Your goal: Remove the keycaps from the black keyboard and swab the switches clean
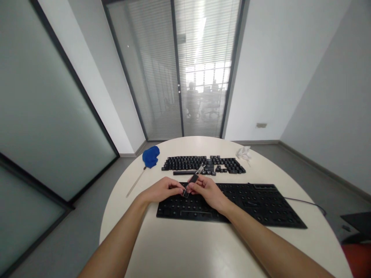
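Observation:
My right hand [209,191] grips a keycap puller [193,178] by its black middle, tilted above the keyboard base. One metal end of the tool points up and away; the wire end points down toward me. At that lower end my left hand [164,190] has its thumb and finger pinched together on the wire. Below both hands lies the black keyboard base [255,206], its key positions bare of caps. Behind it, loose black keycaps [187,162] are laid out in keyboard-like rows, with a long spacebar cap [184,173] in front of them.
A blue cloth [150,156] and a thin light stick [135,182] lie at the left of the round table [171,249]. Crumpled white tissue [244,152] sits at the back right. The keyboard's cable [305,202] runs off the right edge.

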Available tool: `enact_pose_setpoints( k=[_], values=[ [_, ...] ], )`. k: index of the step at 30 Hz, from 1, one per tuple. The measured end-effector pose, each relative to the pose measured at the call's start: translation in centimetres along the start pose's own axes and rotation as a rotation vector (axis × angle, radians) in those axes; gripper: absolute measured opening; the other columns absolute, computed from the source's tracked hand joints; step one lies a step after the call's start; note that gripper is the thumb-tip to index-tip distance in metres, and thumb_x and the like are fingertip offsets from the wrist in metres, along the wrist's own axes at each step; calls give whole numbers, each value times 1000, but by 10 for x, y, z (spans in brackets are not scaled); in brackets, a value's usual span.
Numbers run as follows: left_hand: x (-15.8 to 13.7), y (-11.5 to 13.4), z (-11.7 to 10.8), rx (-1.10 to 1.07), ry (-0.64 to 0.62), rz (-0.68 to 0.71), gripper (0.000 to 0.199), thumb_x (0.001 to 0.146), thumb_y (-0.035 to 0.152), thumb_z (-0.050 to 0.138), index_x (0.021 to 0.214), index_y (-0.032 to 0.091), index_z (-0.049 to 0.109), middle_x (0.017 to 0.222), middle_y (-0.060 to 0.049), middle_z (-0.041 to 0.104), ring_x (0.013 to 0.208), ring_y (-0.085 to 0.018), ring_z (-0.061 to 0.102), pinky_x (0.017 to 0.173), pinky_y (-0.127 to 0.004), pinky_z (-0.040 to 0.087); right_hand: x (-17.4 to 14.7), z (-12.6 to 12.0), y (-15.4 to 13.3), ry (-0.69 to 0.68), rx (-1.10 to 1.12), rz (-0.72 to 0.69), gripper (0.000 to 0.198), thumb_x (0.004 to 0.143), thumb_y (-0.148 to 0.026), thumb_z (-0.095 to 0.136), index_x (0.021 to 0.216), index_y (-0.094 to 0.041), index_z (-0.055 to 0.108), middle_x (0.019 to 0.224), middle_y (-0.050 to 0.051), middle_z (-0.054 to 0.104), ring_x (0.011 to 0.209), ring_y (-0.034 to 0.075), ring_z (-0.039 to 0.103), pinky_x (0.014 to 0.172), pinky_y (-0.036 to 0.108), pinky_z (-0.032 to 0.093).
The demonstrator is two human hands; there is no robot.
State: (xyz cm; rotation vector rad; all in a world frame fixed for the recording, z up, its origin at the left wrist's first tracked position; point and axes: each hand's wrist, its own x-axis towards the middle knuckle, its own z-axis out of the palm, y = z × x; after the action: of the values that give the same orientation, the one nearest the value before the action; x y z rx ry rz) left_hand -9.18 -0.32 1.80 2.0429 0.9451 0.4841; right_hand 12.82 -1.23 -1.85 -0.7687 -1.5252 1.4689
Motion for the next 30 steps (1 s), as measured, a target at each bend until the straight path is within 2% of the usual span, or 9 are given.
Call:
enact_pose_setpoints(
  k=[5,8,12,15,20,24,30],
  values=[
    [6,6,14,202,94,-9,28,94,36,52,91,17,73,84,-2,73,78,-18,63,73,-26,46,-2,-2,-2,41,-97,-55,35,80,-50,71,89,-16,66,78,1,68,73,16,61,70,29,48],
    [9,7,18,263,133,-10,29,95,36,50,90,17,72,85,-3,72,78,-18,62,73,-27,46,-1,-2,-1,86,-153,-65,36,81,-52,70,86,-16,65,75,1,67,72,16,60,69,30,48],
    [11,10,19,162,135,45,29,97,32,48,103,20,72,102,-4,74,94,-20,65,89,-30,46,1,-4,3,104,-98,-65,38,80,-54,69,86,-17,63,80,3,68,77,17,63,75,32,51],
    [11,10,19,67,109,89,31,99,32,44,112,21,71,107,-3,73,98,-20,64,92,-30,46,2,-6,6,122,-38,-42,41,78,-57,70,87,-18,62,79,3,68,78,18,65,76,33,53],
    [13,7,25,61,132,26,33,94,36,54,118,19,68,105,-4,72,86,-19,62,79,-29,48,3,-9,8,188,6,-1,47,73,-62,72,89,-19,61,77,2,68,75,18,66,73,33,55],
    [16,9,28,102,165,-1,30,89,36,60,112,19,70,95,-3,72,75,-16,58,68,-26,45,3,-10,10,206,33,-10,47,71,-59,76,89,-18,62,76,2,68,74,17,66,73,32,56],
    [17,8,29,84,208,-13,36,91,35,58,122,19,65,94,-4,71,78,-17,59,70,-27,46,1,-15,8,203,-23,-15,43,75,-56,74,90,-16,65,76,1,67,73,17,64,73,32,54]
  ],
)
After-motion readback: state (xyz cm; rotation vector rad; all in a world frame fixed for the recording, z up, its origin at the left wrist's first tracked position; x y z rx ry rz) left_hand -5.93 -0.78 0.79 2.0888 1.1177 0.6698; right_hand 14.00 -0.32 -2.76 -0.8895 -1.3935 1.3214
